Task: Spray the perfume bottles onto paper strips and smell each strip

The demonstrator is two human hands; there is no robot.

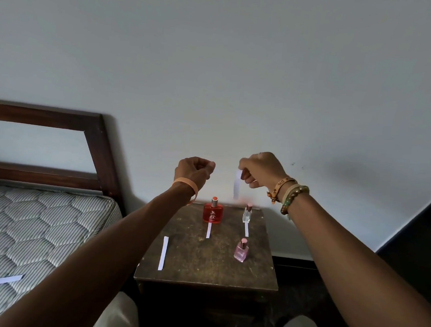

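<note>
**Paper strip (237, 186) hangs from my right hand (261, 170)**

I pinch the strip's top end, raised over the far edge of the worktop (209, 272). My left hand (194, 170) is a closed fist and I see nothing in it. On the worktop, the red bottle (213, 211) stands at 11 o'clock, the clear bottle (247, 213) at 1 o'clock and the pink bottle (241, 250) at 3 o'clock. A long strip (163, 253) lies at 9 o'clock.

Label on red perfume bottle (213, 213): "ZX" legible, finer print unreadable; right wristband (283, 182): possibly "30", uncertain
</note>
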